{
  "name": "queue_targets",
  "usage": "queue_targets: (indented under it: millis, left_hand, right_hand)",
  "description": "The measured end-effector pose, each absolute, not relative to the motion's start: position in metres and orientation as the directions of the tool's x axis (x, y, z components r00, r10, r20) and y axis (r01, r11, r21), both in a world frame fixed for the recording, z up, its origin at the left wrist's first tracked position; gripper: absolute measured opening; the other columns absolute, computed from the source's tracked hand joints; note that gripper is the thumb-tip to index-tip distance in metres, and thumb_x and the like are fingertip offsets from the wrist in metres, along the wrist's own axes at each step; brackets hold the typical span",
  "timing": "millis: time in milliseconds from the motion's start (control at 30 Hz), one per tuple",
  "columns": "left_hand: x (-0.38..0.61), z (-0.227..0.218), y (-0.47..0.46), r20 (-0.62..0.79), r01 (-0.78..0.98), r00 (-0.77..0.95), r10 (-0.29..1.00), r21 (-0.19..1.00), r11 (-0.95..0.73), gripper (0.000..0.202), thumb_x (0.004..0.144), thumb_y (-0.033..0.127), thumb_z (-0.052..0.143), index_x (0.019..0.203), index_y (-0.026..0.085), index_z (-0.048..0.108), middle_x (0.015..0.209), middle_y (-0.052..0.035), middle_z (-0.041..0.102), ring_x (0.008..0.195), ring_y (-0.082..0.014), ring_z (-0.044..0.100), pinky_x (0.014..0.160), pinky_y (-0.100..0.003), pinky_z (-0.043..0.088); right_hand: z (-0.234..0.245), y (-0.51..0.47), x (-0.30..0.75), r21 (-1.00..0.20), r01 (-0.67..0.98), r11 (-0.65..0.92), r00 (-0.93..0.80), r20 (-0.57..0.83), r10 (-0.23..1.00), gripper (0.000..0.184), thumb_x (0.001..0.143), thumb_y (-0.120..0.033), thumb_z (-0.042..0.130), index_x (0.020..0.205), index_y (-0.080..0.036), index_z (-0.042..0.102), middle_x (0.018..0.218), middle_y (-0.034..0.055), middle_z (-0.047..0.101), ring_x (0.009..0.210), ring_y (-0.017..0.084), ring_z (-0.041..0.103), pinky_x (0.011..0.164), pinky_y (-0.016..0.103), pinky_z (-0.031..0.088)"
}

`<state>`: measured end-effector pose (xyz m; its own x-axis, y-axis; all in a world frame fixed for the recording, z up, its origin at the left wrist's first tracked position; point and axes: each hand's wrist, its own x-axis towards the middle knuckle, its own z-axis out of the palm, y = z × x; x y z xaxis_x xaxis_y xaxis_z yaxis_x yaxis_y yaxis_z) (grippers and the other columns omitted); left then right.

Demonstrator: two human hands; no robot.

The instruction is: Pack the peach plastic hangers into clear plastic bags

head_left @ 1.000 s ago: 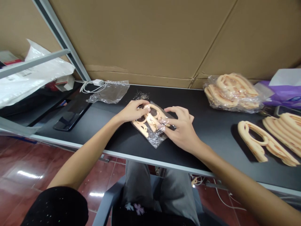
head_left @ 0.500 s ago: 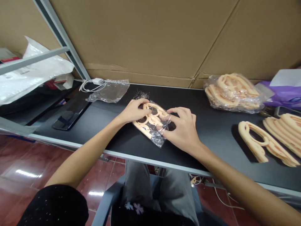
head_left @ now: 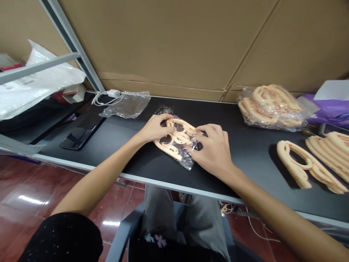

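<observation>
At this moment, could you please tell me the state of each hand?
Left hand: holding the clear bag with beige pieces inside.
Right hand: half-curled, touching the right side of the same bag; whether it grips cannot be told.

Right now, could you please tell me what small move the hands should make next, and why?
Perhaps the right hand should smooth the crinkled end of the clear bag: loose film juts past the pale pieces, that hand touches this side, and the left hand touches the opposite end.
</observation>
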<state>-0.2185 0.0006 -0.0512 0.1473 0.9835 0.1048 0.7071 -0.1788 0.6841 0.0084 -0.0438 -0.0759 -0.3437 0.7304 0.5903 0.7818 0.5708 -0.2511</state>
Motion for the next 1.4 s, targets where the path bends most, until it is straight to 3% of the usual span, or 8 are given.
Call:
queue_targets:
  millis: [133,300,433,533,733,1033,1267,1400]
  left_hand:
    - [-0.218,-0.05,0.0,0.108,0.687,0.145,0.984,0.705,-0.179,0.054,0.072,0.032,0.069,0.124,0.017,0.073,0.133,-0.0101,0.071,0.125,-0.031,0.063,0.114,-0.044,0.045]
    - [-0.22,-0.052,0.002,0.115,0.649,0.162,0.98,0.736,-0.193,0.056,0.071,0.032,0.072,0.126,0.016,0.072,0.134,-0.0103,0.071,0.126,-0.0297,0.064,0.114,-0.043,0.044]
    - [-0.222,-0.053,0.003,0.109,0.631,0.181,0.978,0.75,-0.2,0.062,0.074,0.035,0.074,0.132,0.014,0.068,0.141,-0.013,0.067,0.131,-0.0303,0.061,0.117,-0.045,0.042]
    - [-0.223,-0.053,0.002,0.1,0.637,0.19,0.977,0.745,-0.2,0.062,0.075,0.038,0.074,0.133,0.014,0.068,0.142,-0.0132,0.066,0.133,-0.0315,0.06,0.119,-0.046,0.04]
    - [-0.223,-0.05,0.002,0.066,0.632,0.203,0.977,0.753,-0.182,0.062,0.076,0.033,0.072,0.135,0.014,0.067,0.145,-0.0131,0.064,0.134,-0.0306,0.06,0.119,-0.043,0.041]
    - [-0.224,-0.048,0.001,0.054,0.658,0.212,0.976,0.73,-0.184,0.065,0.075,0.035,0.074,0.136,0.013,0.066,0.146,-0.0136,0.063,0.136,-0.0314,0.059,0.121,-0.043,0.039]
    - [-0.226,-0.051,0.004,0.071,0.653,0.216,0.974,0.731,-0.198,0.073,0.072,0.045,0.078,0.136,0.013,0.066,0.146,-0.0148,0.063,0.136,-0.0337,0.058,0.119,-0.045,0.04]
    - [-0.226,-0.051,0.002,0.102,0.662,0.226,0.969,0.714,-0.229,0.073,0.073,0.045,0.078,0.137,0.011,0.065,0.145,-0.0159,0.063,0.135,-0.033,0.058,0.119,-0.043,0.04]
  right_hand:
    - [-0.074,-0.045,0.01,-0.223,0.799,0.559,-0.354,0.576,0.737,0.01,0.084,-0.023,0.066,0.076,-0.02,0.072,0.114,0.0121,0.074,0.114,0.034,0.054,0.084,0.049,0.038]
    - [-0.074,-0.043,0.013,-0.263,0.798,0.542,-0.338,0.549,0.764,0.009,0.085,-0.023,0.067,0.086,-0.018,0.074,0.112,0.0122,0.074,0.112,0.034,0.055,0.083,0.048,0.039]
    - [-0.074,-0.042,0.017,-0.314,0.709,0.631,-0.378,0.586,0.716,0.014,0.087,-0.024,0.065,0.095,-0.021,0.076,0.118,0.0109,0.072,0.119,0.033,0.055,0.092,0.051,0.041]
    - [-0.074,-0.042,0.019,-0.331,0.641,0.693,-0.402,0.624,0.67,0.013,0.087,-0.027,0.067,0.092,-0.025,0.078,0.123,0.0085,0.072,0.127,0.034,0.054,0.099,0.054,0.039]
    - [-0.076,-0.043,0.017,-0.38,0.618,0.689,-0.422,0.579,0.697,0.013,0.088,-0.028,0.066,0.086,-0.028,0.079,0.123,0.0057,0.072,0.127,0.033,0.055,0.097,0.052,0.037]
    - [-0.073,-0.047,0.01,-0.302,0.728,0.616,-0.379,0.572,0.727,0.006,0.087,-0.025,0.067,0.089,-0.023,0.072,0.109,0.0068,0.076,0.119,0.032,0.057,0.092,0.049,0.033]
    - [-0.075,-0.045,0.013,-0.223,0.778,0.587,-0.388,0.564,0.729,0.012,0.087,-0.021,0.066,0.078,-0.022,0.074,0.111,0.0089,0.076,0.115,0.034,0.056,0.088,0.05,0.036]
    - [-0.073,-0.044,0.016,-0.248,0.744,0.62,-0.412,0.561,0.718,0.009,0.086,-0.023,0.067,0.085,-0.021,0.076,0.115,0.0099,0.075,0.119,0.034,0.055,0.092,0.051,0.038]
